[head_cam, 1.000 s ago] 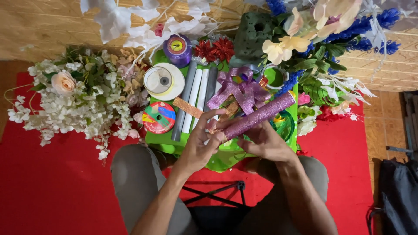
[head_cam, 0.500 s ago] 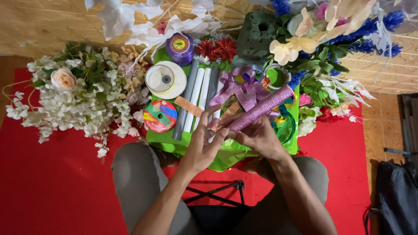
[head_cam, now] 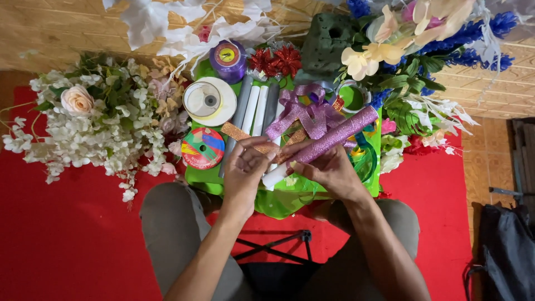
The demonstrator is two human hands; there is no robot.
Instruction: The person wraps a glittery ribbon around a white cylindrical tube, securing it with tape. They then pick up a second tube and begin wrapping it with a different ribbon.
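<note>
Bare forearms, no sleeves, watch or rings in sight. Left hand [head_cam: 243,167] and right hand [head_cam: 329,167] ungloved, nails short. Grey-olive trousers [head_cam: 173,234] over both knees, plain cloth, lightly creased.

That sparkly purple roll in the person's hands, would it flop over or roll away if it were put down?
The glittery purple roll looks fairly stiff: it juts straight out past the right hand without sagging. Being round, it could roll on a flat spot, though the clutter of ribbon spools around it would probably stop it. It is likely light, as the left hand only steadies its white end with the fingertips.
</note>
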